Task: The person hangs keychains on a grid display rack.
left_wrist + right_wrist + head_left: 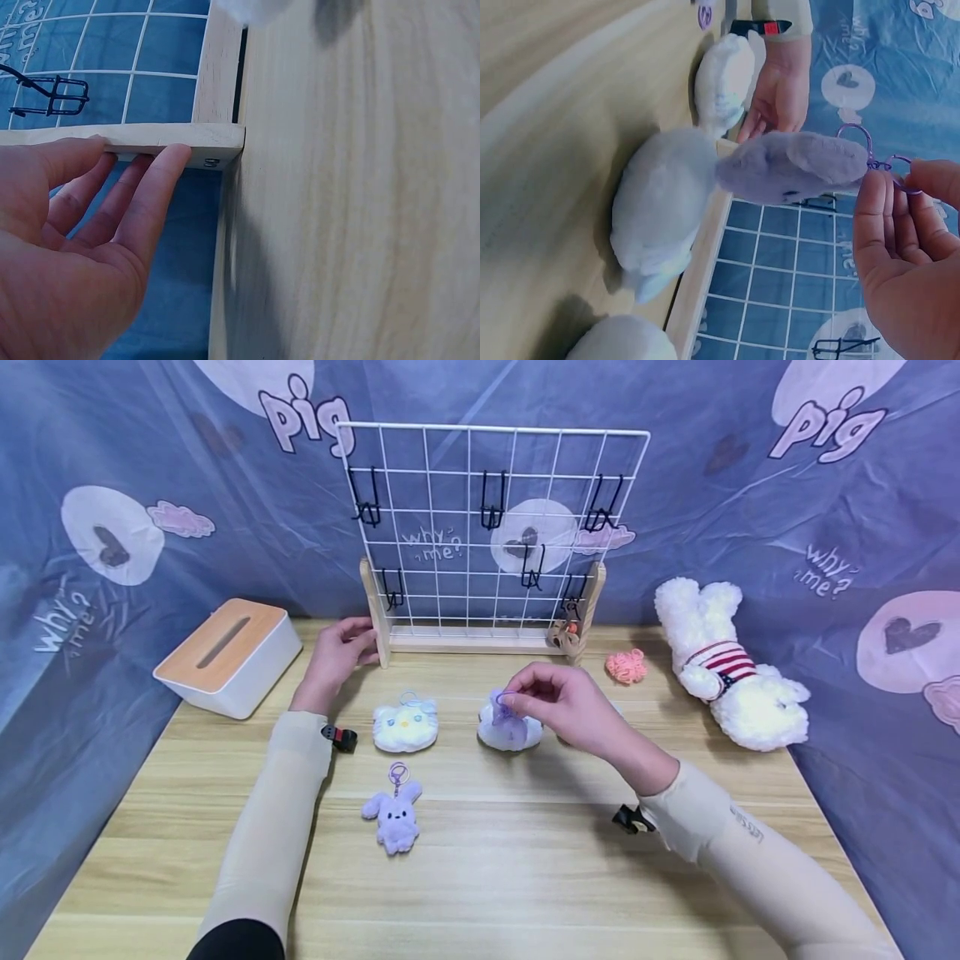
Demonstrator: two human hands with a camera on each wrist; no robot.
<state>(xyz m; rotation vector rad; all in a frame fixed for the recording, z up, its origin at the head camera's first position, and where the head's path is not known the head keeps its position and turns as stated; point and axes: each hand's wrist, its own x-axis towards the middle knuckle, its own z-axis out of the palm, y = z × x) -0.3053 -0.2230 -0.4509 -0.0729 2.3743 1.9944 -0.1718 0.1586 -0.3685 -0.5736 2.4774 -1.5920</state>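
My right hand [562,702] pinches the purple ring of a small purple plush keychain [795,165]. The plush hangs from its ring, overlapping a white plush [656,210] behind it in the head view. My left hand [341,656] holds the left wooden upright [172,136] of a white wire grid rack [468,543], thumb on one side and fingers on the other. Nearer the left arm lie a white cat-face plush [405,727] with blue eyes and a purple bunny keychain [395,818]. Another white plush [622,341] is mostly hidden behind my right hand in the head view.
Several black hooks [492,506] hang on the grid. A tissue box [262,668] with a wooden lid stands at left. At right are a pink scrunchie [626,667] and a white stuffed toy [757,718]. A brown item [564,635] sits at the rack's right foot.
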